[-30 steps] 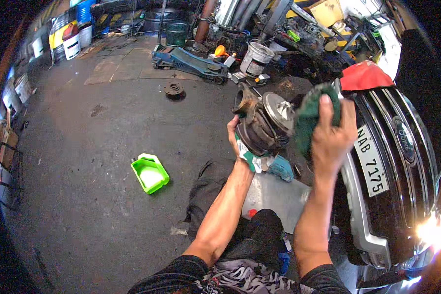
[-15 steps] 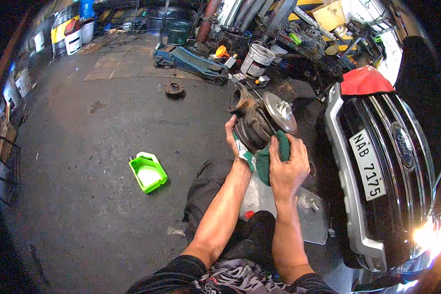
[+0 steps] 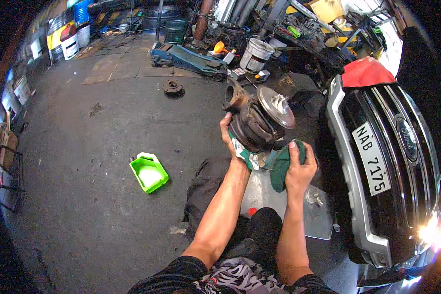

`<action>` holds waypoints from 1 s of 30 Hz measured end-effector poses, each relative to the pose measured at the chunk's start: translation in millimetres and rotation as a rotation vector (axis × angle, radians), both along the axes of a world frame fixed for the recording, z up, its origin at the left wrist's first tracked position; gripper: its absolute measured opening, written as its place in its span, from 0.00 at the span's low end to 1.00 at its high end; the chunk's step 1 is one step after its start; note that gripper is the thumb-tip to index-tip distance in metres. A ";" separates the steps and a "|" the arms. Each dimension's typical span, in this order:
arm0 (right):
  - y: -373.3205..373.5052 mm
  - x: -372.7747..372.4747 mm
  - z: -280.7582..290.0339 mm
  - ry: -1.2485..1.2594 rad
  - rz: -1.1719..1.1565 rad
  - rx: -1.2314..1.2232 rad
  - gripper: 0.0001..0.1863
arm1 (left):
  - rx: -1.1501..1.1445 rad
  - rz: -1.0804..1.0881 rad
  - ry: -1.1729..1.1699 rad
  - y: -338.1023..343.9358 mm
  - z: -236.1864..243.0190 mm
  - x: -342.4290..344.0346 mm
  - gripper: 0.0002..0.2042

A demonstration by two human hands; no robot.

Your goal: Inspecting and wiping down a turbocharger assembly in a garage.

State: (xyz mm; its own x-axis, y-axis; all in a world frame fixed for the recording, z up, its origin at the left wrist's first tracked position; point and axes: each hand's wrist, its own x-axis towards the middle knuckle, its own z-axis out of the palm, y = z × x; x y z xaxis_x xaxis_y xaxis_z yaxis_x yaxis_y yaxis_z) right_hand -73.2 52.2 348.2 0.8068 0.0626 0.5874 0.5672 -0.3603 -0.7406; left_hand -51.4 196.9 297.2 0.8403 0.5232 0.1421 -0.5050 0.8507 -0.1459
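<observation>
A turbocharger core (image 3: pixel 254 122) with a rusty flanged housing and a shiny round plate with a finned wheel is held up in front of me. My left hand (image 3: pixel 229 139) grips it from the left and below, with part of a green-and-white rag between palm and metal. My right hand (image 3: pixel 300 164) pinches the green rag (image 3: pixel 280 171), thumb on top, just below and right of the turbocharger. The rag's bunched end hangs under the fingers. Some left fingers are hidden behind the housing.
A metal sheet (image 3: pixel 259 191) with a small metal part (image 3: pixel 313 197) lies below my hands. A cut green container (image 3: pixel 149 172) and a round hub (image 3: pixel 172 87) rest on the floor. A vehicle front (image 3: pixel 392 132) stands at right; a blue floor jack (image 3: pixel 188 60) and white bucket (image 3: pixel 256 55) are farther off.
My right hand has moved right and slightly down, away from the round plate, taking the rag end with it. The turbocharger has shifted slightly left and up in my left hand.
</observation>
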 end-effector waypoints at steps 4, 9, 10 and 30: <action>-3.3 11.8 -20.6 0.307 0.154 0.175 0.17 | 0.024 0.045 0.058 -0.9 2.8 -0.7 0.26; 16.1 3.2 -26.7 0.277 0.396 0.222 0.29 | 0.028 0.026 0.035 -1.9 4.2 -4.2 0.25; 19.0 2.5 -27.1 0.260 0.408 0.210 0.29 | 0.034 0.025 0.037 -0.8 3.6 -4.9 0.25; 17.6 31.6 -14.7 0.164 0.589 0.151 0.38 | 0.211 0.205 -0.014 7.6 -39.2 22.5 0.24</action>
